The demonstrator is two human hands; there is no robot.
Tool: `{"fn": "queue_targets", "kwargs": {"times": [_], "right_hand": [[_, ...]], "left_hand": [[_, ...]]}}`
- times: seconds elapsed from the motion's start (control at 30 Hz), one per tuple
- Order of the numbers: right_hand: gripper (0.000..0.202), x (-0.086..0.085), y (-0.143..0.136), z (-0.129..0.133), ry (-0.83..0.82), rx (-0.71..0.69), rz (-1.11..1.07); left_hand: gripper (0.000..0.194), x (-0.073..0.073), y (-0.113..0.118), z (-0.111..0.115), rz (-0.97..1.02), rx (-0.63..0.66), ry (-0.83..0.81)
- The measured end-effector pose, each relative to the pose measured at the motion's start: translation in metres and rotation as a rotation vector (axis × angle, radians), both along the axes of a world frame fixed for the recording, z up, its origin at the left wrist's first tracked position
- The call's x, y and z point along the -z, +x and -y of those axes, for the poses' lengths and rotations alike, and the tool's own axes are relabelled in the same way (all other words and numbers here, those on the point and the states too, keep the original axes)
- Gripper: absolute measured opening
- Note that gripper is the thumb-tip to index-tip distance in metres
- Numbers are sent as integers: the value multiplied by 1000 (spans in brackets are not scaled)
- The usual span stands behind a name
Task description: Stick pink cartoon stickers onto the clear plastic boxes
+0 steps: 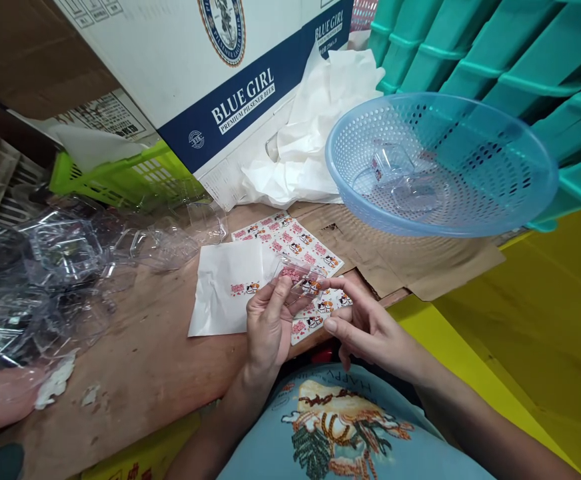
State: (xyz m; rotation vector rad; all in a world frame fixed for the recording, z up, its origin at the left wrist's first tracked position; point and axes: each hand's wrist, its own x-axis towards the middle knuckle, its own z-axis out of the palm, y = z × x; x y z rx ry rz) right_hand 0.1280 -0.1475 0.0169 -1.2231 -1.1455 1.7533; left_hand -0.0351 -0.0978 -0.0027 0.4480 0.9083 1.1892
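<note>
My left hand [270,320] grips a small clear plastic box [298,272] between thumb and fingers, over the near part of the table. Pink lettering and cartoon cats show on the box's face. My right hand [365,327] is at its right side, the index finger stretched to the box's edge and the thumb held apart. Under and behind the box lie sticker sheets [315,248] printed with the same cats and pink letters. A white backing sheet [220,293] left of them carries one cat-and-letter print.
Clear plastic boxes [65,247] are heaped at the left. A blue colander [440,220] at the right holds a few clear boxes. Behind stand a beer carton [270,40], crumpled white paper [320,120], a lime-green basket [135,177] and stacked teal crates [505,60].
</note>
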Motion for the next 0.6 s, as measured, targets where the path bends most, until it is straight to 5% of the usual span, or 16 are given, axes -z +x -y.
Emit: {"fn": "queue_targets", "kwargs": {"times": [0.17,0.3,0.47,0.6], "right_hand": [[62,12,-14,1,664,233,808],[56,14,-13,-4,997,99,1095],[38,1,23,-9,903,415,884],[39,8,9,-21,680,432,493]], "left_hand": [[11,3,9,0,-5,-84,44],[15,0,12,-1,32,-143,18],[13,-11,7,-5,132,-84,-35],[14,-15,15,1,159,-33,-37]]}}
